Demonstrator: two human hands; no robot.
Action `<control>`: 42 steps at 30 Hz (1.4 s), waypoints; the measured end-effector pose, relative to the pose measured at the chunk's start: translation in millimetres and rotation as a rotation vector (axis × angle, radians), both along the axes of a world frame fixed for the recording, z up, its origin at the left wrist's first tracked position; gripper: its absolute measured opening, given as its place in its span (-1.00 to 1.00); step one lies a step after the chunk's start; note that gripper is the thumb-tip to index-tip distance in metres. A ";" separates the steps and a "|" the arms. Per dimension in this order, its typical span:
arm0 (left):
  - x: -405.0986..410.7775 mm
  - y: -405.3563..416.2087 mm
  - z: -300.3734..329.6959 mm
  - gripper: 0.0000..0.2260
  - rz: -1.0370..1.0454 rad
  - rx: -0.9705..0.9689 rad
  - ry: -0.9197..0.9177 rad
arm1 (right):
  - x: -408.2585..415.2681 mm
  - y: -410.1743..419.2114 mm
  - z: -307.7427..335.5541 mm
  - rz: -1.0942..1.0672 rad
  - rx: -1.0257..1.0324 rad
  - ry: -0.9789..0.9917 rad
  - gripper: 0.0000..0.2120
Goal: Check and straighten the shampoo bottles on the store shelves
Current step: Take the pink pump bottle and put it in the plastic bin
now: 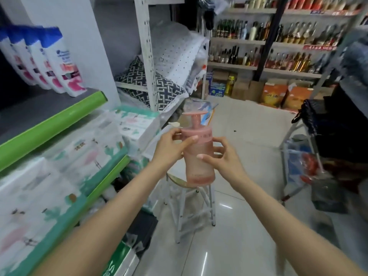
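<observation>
Both forearms reached forward from the bottom of the view, and between the two hands a pink pump bottle (199, 156) was held upright in mid-air above the tiled floor (249, 226), off any shelf. The left hand (171, 148) gripped the bottle's upper band, its thumb laid across the front and its fingers curled round the far side. The right hand (221, 156) held the frosted body lower down, thumb pressed on the front and fingers curled behind. The bottle's flat pump head pointed up. Just behind and below the bottle stood a white metal stool (191, 206). To the left, green-edged shelves (59, 124) carried wrapped tissue packs (49, 176); on the upper shelf a row of white shampoo bottles (45, 62) with blue caps stood side by side, blurred. Farther back, a white perforated rack (146, 52) held patterned pillows (169, 68). Against the far wall, shelves of glass bottles (278, 48) stood above cardboard boxes and orange sacks (274, 92) on the floor.
</observation>
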State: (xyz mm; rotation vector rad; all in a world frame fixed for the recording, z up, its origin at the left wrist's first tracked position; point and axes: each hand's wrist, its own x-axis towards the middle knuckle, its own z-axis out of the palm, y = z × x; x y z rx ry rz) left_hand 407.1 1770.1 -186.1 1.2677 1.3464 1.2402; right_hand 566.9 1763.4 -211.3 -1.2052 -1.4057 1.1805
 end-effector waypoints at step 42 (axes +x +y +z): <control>1.6 209.8 -253.6 -0.42 -0.004 -0.131 0.230 | -12.4 227.1 -220.0 -0.213 -0.415 -0.040 -0.70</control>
